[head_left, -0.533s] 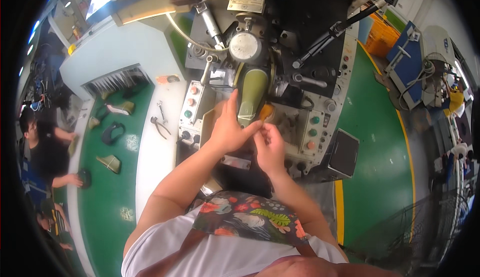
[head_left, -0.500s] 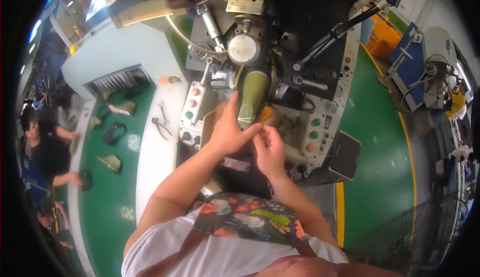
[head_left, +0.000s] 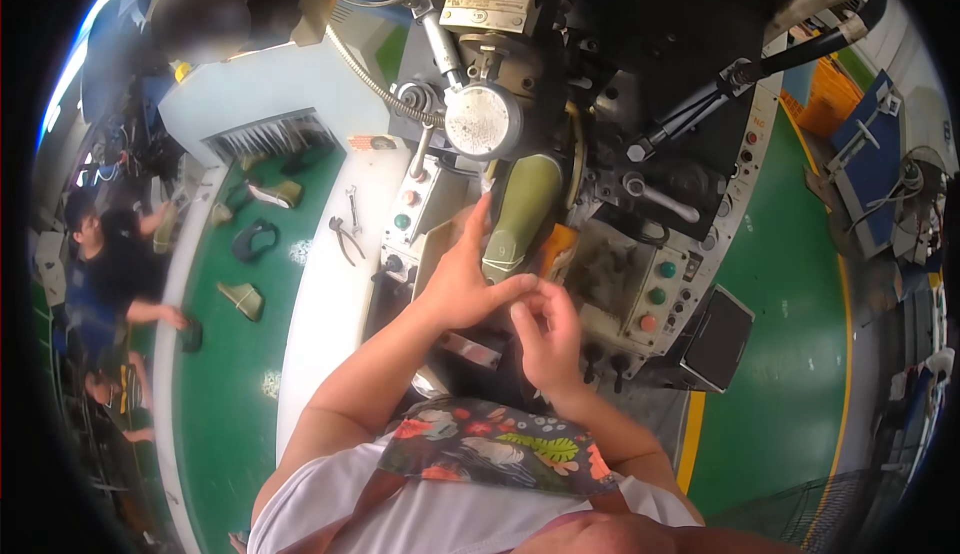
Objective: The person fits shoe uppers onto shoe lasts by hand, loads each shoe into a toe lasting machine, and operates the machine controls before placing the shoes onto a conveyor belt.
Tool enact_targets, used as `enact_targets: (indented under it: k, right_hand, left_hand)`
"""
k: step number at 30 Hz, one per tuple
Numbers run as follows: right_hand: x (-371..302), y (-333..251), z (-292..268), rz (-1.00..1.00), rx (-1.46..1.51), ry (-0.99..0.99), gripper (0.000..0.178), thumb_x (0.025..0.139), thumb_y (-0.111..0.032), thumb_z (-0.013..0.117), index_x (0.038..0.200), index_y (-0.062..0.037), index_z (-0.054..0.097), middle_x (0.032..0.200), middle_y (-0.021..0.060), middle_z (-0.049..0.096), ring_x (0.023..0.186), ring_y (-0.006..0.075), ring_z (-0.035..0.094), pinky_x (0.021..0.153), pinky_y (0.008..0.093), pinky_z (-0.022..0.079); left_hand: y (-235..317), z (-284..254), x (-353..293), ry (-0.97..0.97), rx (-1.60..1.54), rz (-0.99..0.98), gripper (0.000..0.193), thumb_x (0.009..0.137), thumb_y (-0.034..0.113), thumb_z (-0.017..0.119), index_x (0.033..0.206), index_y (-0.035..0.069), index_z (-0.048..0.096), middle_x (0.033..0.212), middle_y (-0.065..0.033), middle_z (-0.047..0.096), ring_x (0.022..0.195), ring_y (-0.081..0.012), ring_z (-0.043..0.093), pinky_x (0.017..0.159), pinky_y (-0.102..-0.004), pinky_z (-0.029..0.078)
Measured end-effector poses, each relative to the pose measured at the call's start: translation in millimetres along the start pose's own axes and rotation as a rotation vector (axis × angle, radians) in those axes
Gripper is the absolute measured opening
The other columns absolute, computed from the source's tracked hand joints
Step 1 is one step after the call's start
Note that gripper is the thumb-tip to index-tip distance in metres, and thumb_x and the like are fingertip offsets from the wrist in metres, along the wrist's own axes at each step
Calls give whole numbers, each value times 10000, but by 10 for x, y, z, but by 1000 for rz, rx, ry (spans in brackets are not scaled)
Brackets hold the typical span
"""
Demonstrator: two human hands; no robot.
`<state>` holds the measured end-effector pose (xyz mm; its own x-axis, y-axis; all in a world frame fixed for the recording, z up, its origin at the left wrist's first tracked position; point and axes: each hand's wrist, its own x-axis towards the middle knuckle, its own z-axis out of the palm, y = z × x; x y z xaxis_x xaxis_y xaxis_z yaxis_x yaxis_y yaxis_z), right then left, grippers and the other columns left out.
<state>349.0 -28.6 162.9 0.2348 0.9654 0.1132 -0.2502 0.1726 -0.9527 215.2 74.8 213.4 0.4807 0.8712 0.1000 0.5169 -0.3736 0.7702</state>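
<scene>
An olive-green shoe on a last point(head_left: 525, 209) sits sole up in the machine, toe under a round metal head point(head_left: 483, 121). Pale lines cross its heel end. My left hand point(head_left: 460, 279) lies along the shoe's left side, index finger stretched forward and thumb spread toward the heel. Just below the heel, my right hand point(head_left: 550, 334) has its fingers curled in, with the fingertips meeting my left thumb. Whatever may be between those fingertips is too small to make out. An orange-yellow part point(head_left: 557, 247) shows to the right of the heel.
Control panels with buttons flank the shoe, left point(head_left: 408, 204) and right point(head_left: 650, 299). Pliers point(head_left: 346, 241) and a wrench point(head_left: 352, 204) lie on the white ledge. Beyond, several shoe pieces rest on a green surface point(head_left: 230, 384), where a co-worker point(head_left: 110, 264) reaches in.
The whole view has shifted, so the machine and shoe appear farther right. My left hand stays beside the shoe. My right hand sits slightly lower relative to the heel, its fingers still curled.
</scene>
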Motion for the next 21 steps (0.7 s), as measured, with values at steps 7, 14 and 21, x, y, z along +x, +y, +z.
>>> enact_targets:
  k: [7, 14, 21]
  right_hand:
    - [-4, -33, 0, -18, 29, -1, 312, 969, -68, 626, 1255, 16, 536, 943, 37, 635, 852, 79, 587, 771, 232, 478]
    - [-18, -4, 2, -43, -46, 27, 308, 970, -39, 604, 1266, 12, 535, 1016, 31, 631, 911, 86, 577, 848, 241, 459]
    - [-9, 137, 113, -131, -130, 166, 236, 989, -93, 617, 1199, 9, 578, 941, 24, 652, 831, 76, 598, 747, 224, 477]
  left_hand:
    - [30, -9, -4, 6, 8, 16, 1122, 793, 341, 811, 1586, 25, 83, 1428, -323, 482, 1346, -423, 490, 1119, -422, 378]
    - [-14, 31, -12, -12, -12, 27, 1087, 818, 341, 795, 1588, 30, 93, 1425, -313, 492, 1348, -404, 495, 1108, -419, 396]
    - [-16, 1, -55, -15, -18, 20, 1142, 775, 387, 831, 1572, -30, 126, 1469, -302, 448, 1362, -391, 480, 1102, -403, 408]
